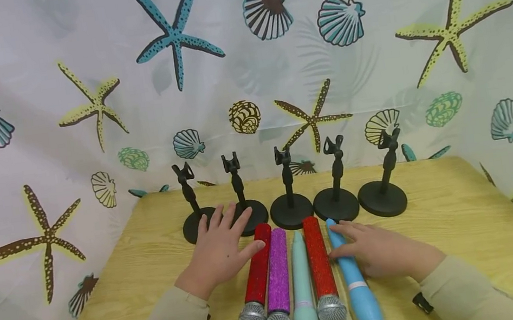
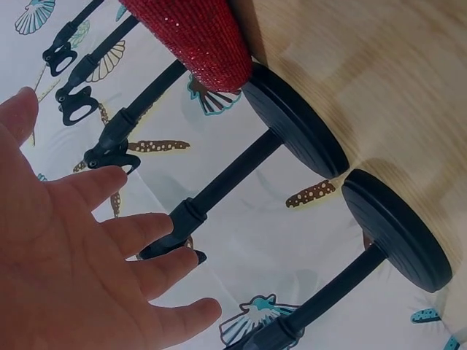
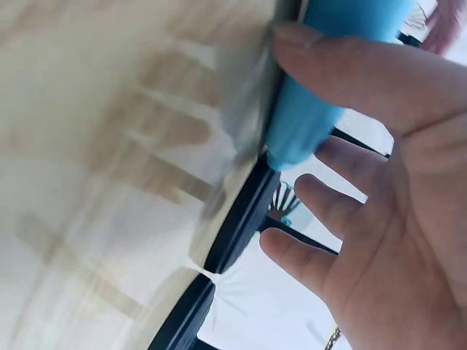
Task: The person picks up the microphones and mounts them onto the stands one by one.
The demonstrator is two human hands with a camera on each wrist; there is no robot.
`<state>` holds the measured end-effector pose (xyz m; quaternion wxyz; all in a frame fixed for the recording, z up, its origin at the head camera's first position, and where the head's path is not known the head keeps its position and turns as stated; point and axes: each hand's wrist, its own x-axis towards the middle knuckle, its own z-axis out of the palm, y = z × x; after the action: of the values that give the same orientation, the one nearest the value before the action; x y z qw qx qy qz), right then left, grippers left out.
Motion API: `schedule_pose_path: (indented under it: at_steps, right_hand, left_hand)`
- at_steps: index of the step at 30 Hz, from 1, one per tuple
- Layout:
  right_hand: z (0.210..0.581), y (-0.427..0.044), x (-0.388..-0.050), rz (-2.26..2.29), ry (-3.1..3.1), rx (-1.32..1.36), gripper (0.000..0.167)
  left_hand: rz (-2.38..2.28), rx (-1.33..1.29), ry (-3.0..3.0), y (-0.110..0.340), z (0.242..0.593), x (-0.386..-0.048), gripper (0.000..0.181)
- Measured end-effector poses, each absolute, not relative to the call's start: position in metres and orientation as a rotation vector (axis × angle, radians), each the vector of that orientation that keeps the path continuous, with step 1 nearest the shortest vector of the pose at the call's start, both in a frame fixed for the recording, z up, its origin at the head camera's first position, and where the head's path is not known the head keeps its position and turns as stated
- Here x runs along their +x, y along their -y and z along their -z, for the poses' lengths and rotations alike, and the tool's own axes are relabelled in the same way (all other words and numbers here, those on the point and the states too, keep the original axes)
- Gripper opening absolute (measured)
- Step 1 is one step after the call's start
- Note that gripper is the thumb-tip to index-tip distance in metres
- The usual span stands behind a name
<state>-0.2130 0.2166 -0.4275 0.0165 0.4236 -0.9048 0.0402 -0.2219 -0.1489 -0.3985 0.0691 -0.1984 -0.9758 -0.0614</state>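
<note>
My left hand (image 1: 220, 250) has its fingers spread above the table, just left of a red glittery microphone (image 1: 258, 269), and holds nothing. In the left wrist view, that hand's palm (image 2: 80, 270) shows bare. On the right, my right hand (image 1: 382, 246) pinches the narrow upper part of a light blue microphone (image 1: 355, 283), thumb on one side and index finger on the other. Its other fingers (image 3: 299, 259) are loosely bent off the handle. Between the hands lie a purple glittery microphone (image 1: 278, 272), a mint green one (image 1: 301, 279) and a second red one (image 1: 320, 260), heads toward me.
Several black microphone stands (image 1: 291, 207) with round bases and clips at the top are lined up behind the microphones, along the back of the wooden table (image 1: 461, 218). A white curtain (image 1: 231, 48) printed with starfish and shells surrounds the table's back and sides.
</note>
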Motion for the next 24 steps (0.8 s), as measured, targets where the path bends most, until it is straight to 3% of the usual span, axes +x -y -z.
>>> schedule_pose_path:
  at_steps: [8, 24]
  right_hand:
    - [0.434, -0.22, -0.208, -0.158, 2.823, 1.274, 0.042]
    - [0.413, -0.257, -0.212, -0.546, 2.817, 0.964, 0.043]
  left_hand:
    - [0.158, -0.626, 2.94, 0.14, 0.394, -0.224, 0.081]
    - [0.103, -0.712, 2.872, 0.121, 0.382, -0.236, 0.079]
